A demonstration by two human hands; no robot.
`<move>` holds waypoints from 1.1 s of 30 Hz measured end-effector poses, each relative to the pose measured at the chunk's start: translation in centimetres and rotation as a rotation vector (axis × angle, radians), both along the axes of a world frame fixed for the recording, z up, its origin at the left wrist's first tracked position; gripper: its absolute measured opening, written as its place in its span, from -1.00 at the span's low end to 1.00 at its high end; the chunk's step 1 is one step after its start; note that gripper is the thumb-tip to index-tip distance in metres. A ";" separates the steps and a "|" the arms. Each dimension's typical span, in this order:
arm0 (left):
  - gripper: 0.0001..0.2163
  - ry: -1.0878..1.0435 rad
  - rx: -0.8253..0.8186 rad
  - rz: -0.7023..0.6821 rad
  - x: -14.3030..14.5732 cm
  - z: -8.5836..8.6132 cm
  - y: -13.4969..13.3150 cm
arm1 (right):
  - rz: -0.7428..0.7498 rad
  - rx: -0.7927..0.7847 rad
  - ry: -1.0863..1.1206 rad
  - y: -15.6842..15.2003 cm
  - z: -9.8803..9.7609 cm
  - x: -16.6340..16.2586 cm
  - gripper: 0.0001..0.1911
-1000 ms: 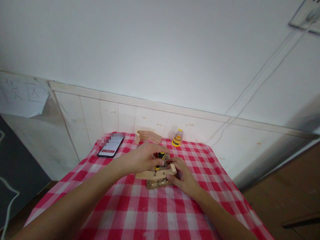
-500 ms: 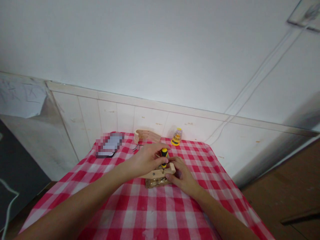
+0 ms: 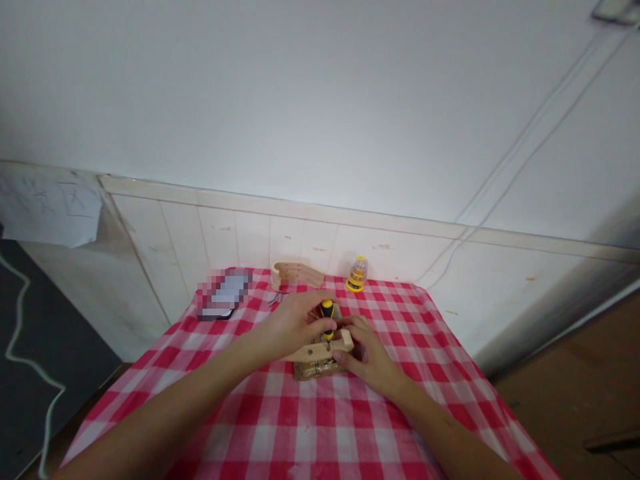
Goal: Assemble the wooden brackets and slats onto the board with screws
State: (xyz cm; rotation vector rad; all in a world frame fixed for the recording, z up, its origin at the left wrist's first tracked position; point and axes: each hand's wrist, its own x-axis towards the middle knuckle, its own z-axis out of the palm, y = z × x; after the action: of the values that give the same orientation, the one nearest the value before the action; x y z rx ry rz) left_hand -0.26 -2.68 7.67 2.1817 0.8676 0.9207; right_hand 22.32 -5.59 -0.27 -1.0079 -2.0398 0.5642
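Note:
A small yellow-and-black screwdriver (image 3: 327,317) stands upright in the pinch of my left hand (image 3: 293,323), its tip on a curved wooden piece (image 3: 325,348). That piece lies across a wooden assembly (image 3: 316,365) on the red-and-white checked tablecloth (image 3: 320,413). My right hand (image 3: 364,347) holds the right end of the curved piece, fingers curled round it. The screw under the tip is too small to make out.
At the table's far edge lie a second curved wooden part (image 3: 295,274), a yellow screwdriver-bit holder (image 3: 357,274) and a phone (image 3: 224,301). Small metal pieces (image 3: 275,299) sit near the phone. A white panelled wall stands right behind the table; floor drops off on both sides.
The screwdriver has gone from tilted under my left hand to upright over the wooden piece. Both hands stay on the assembly; the camera view shifted slightly.

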 end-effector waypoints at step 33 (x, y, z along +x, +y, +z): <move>-0.74 0.065 0.095 -0.050 0.6 0.0 -0.9 | -0.029 0.009 0.051 0.2 -0.6 -0.1 -0.74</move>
State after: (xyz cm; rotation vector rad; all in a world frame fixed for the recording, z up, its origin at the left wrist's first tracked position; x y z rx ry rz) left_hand 0.32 -3.61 7.70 2.3154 0.8106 0.8882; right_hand 22.27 -5.39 -0.85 -1.0066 -1.9776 0.5599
